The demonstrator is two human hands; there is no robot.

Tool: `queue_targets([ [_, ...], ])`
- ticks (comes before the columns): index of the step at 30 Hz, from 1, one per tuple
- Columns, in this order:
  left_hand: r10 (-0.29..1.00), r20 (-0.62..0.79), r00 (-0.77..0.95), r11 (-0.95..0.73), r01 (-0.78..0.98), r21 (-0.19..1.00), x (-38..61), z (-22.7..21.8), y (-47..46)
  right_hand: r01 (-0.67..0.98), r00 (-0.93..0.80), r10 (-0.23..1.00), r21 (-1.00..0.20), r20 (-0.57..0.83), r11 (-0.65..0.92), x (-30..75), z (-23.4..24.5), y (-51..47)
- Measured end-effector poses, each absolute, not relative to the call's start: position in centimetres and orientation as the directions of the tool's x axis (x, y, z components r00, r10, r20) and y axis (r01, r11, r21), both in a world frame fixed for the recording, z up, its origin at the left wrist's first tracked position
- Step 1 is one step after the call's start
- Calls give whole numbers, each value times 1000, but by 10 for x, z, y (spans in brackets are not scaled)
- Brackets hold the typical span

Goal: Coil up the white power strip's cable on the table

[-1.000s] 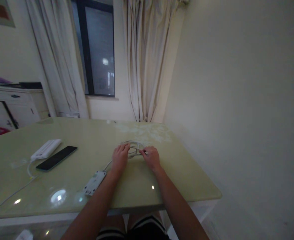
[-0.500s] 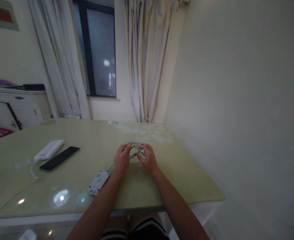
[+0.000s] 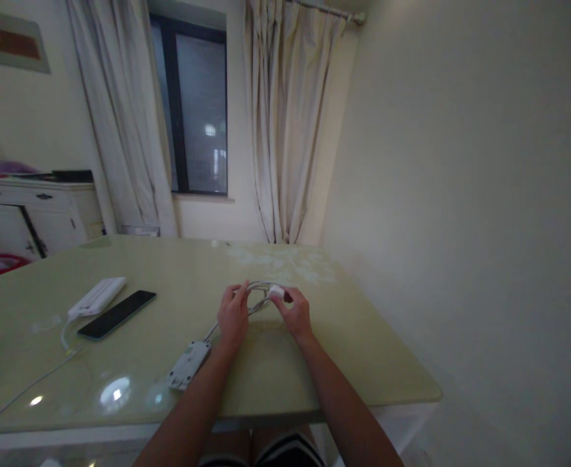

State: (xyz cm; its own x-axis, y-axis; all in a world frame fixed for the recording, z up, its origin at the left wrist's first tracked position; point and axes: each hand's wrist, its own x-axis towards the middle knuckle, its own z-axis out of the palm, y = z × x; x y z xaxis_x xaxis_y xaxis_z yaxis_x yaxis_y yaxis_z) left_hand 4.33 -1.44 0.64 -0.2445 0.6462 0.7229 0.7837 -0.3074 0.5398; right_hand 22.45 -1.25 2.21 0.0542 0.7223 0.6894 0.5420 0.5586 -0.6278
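A white cable [image 3: 258, 307] is wound in loops between my two hands, just above the table. My left hand [image 3: 233, 316] pinches the left side of the loops. In my right hand [image 3: 295, 312] a white plug [image 3: 276, 292] sits between thumb and fingers at the right side of the coil. The cable runs down past my left wrist to a white power strip [image 3: 189, 365], which lies on the table beside my left forearm, partly covered by it.
To the left lie a black phone [image 3: 117, 315] and a white power bank [image 3: 97, 298] with a thin white cord [image 3: 27, 387] trailing to the front edge. The glossy table [image 3: 363, 363] meets a wall on the right. A white cabinet [image 3: 54, 220] stands far left.
My right hand has turned and shifted slightly right, and the white plug in its fingers now shows clearly. My left hand keeps its hold on the loops. The view has tilted slightly upward.
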Motion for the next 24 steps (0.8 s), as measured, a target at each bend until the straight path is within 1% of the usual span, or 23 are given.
queue_targets([
  [2,650,731,-208,-282,828,485,43,7,-14,506,30,749,-657,661,559,225,20,-12],
  [5,645,753,-128,-250,896,366,42,8,-15,461,17,783,-700,621,545,230,16,-8],
  [7,640,765,-70,-266,914,306,42,9,-17,407,24,819,-754,573,516,232,13,-5],
  [9,636,771,-20,-300,915,271,44,9,-19,335,68,852,-817,519,470,234,11,-2],
  [13,630,776,37,-351,905,242,49,8,-22,197,150,879,-885,453,423,232,9,0],
  [17,635,773,-11,-283,927,246,52,6,-24,150,155,880,-891,449,428,229,10,-1],
  [19,650,760,9,-283,931,231,52,6,-24,125,169,887,-902,429,413,227,11,-2],
  [21,663,748,38,-298,930,216,52,7,-24,75,155,911,-924,383,376,225,12,-3],
  [24,663,748,12,-263,940,219,51,9,-25,15,98,940,-945,328,328,221,13,-4],
])
